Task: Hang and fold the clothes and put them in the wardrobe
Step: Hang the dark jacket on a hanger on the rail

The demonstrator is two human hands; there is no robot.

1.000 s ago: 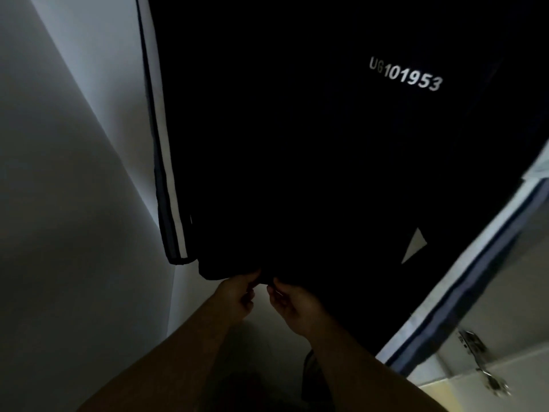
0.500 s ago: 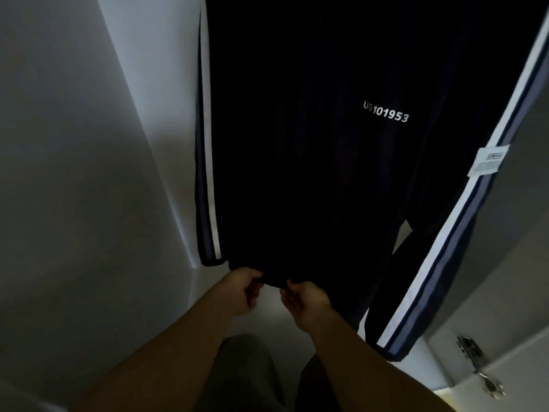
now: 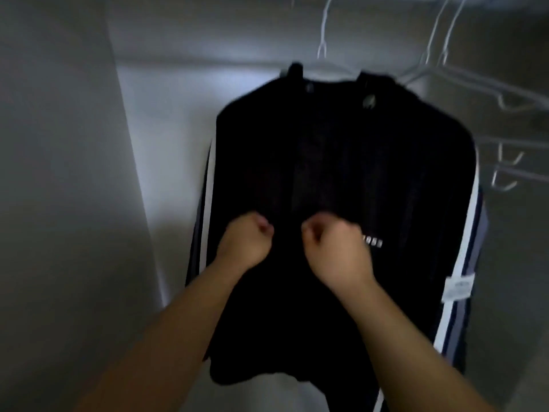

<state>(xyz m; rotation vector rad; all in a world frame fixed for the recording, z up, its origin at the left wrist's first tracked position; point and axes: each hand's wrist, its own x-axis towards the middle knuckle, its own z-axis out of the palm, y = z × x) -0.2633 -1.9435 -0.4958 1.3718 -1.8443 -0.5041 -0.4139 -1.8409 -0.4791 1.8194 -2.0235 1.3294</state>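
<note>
Dark jacket (image 3: 341, 162) hangs above the fingers, left hand (image 3: 246, 248) and right hand (image 3: 337, 251) curled tight on its front; best pulled evenly, gently

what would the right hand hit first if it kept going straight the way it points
The dark jacket: the right hand points into its front, fingers curled, seemingly gripping the cloth. Behind that probably comes the wardrobe's back wall, though depth is unclear.
</note>
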